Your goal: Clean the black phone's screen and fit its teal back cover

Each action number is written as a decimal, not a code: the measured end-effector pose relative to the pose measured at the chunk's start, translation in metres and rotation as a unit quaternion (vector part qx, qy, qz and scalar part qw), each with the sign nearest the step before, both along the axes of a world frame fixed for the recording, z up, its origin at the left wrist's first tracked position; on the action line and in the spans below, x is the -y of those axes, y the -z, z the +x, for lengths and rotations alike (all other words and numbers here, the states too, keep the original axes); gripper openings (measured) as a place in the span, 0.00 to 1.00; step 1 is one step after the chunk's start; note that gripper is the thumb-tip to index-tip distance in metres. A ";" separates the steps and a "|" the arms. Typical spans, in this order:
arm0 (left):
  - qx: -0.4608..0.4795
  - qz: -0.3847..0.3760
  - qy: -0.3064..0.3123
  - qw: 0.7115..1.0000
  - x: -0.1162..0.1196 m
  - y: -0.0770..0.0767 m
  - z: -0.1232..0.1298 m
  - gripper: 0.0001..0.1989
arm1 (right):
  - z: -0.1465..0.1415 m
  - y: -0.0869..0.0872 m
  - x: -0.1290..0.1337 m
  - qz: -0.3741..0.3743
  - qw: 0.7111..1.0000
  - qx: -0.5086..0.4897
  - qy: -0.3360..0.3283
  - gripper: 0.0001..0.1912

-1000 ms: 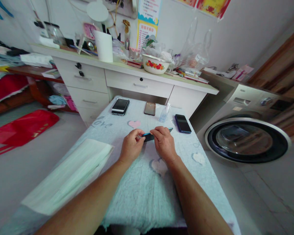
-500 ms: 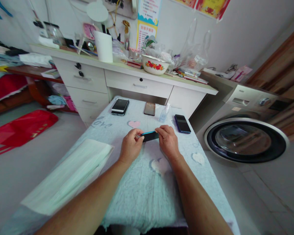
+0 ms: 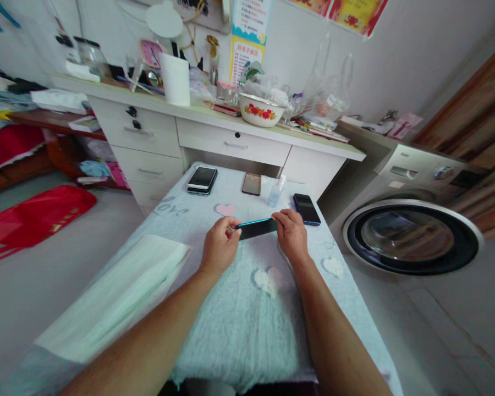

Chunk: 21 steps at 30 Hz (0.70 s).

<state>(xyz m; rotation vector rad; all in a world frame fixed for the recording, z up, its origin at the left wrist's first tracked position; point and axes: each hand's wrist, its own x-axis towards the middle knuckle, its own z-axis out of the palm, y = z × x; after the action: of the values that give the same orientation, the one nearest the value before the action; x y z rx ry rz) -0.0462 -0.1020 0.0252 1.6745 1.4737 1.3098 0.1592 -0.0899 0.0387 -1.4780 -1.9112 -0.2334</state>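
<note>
A dark phone (image 3: 256, 229) with a bright blue edge is held up, tilted, over the cloth-covered table (image 3: 231, 308). My left hand (image 3: 221, 245) pinches its left end between thumb and fingers. At its right end, my right hand (image 3: 291, 234) grips with thumb and fingertips. Beyond the hands lie a brownish phone case (image 3: 252, 183), a small clear spray bottle (image 3: 275, 191) and, just past my right hand, a dark blue phone (image 3: 307, 209). Stacked phones (image 3: 202, 180) rest at the table's far left corner.
A folded pale cloth or sheet (image 3: 115, 297) lies along the table's left side. Behind the table stands a white desk (image 3: 231, 144) with a flowered bowl (image 3: 262, 110) and a paper roll (image 3: 175, 80). A washing machine (image 3: 412, 236) is at the right.
My right hand has moved slightly right, and more of the held phone's length now shows between my hands. My left hand has stayed in nearly the same place.
</note>
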 end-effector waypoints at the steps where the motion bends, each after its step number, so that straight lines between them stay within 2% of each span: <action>1: 0.000 -0.001 0.000 1.000 0.000 0.000 0.000 0.06 | 0.002 0.000 -0.001 0.001 1.000 0.001 0.005 0.15; 14: 0.010 0.000 0.006 1.000 0.000 0.000 0.000 0.07 | 0.021 0.007 -0.010 0.025 0.999 -0.015 0.044 0.15; 17: 0.012 0.001 0.007 1.000 0.000 0.001 0.000 0.06 | 0.023 0.008 -0.012 0.026 0.998 -0.044 0.036 0.15; 21: 0.009 0.000 0.005 1.000 -0.001 0.002 0.000 0.06 | 0.024 0.010 -0.015 0.024 0.990 -0.136 0.000 0.14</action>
<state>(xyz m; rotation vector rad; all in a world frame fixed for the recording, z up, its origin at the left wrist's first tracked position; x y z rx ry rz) -0.0465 -0.1009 0.0227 1.6635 1.4533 1.3166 0.1830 -0.0747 0.0283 -1.3998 -1.6765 -0.0735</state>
